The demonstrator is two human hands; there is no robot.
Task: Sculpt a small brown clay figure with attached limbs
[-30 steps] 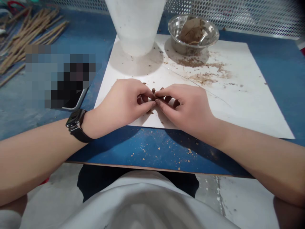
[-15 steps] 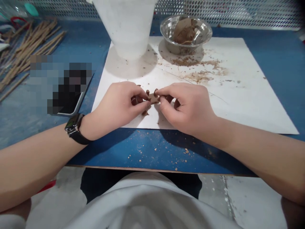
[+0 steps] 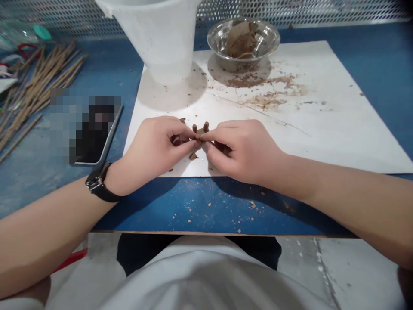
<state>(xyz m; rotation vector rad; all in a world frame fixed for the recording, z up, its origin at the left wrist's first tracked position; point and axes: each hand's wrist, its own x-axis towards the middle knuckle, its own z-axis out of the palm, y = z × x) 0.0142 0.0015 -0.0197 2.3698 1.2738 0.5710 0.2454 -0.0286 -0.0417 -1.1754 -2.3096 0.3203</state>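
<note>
A small brown clay piece (image 3: 202,131) with two short upright pegs is pinched between both hands, just above the near edge of a white board (image 3: 322,86). My left hand (image 3: 158,140), a black watch (image 3: 100,183) on its wrist, grips the piece's near left side between thumb and fingers. From the right, my right hand (image 3: 241,148) presses thumb and forefinger on its near side, the fingertips of both hands almost meeting. Part of the piece is hidden by the fingers. A clay scrap (image 3: 193,156) lies on the board below the left fingertips.
A white bucket (image 3: 158,38) and a metal bowl (image 3: 222,62) holding a clay lump (image 3: 240,39) stand at the back of the board. On the blue table (image 3: 145,211) lie a phone (image 3: 97,137), brown sticks (image 3: 41,82), a plastic bottle (image 3: 16,34) and clay crumbs.
My right fingertips have shifted from the far right peg to the near side of the clay piece, leaving both pegs uncovered. The camera view has moved slightly.
</note>
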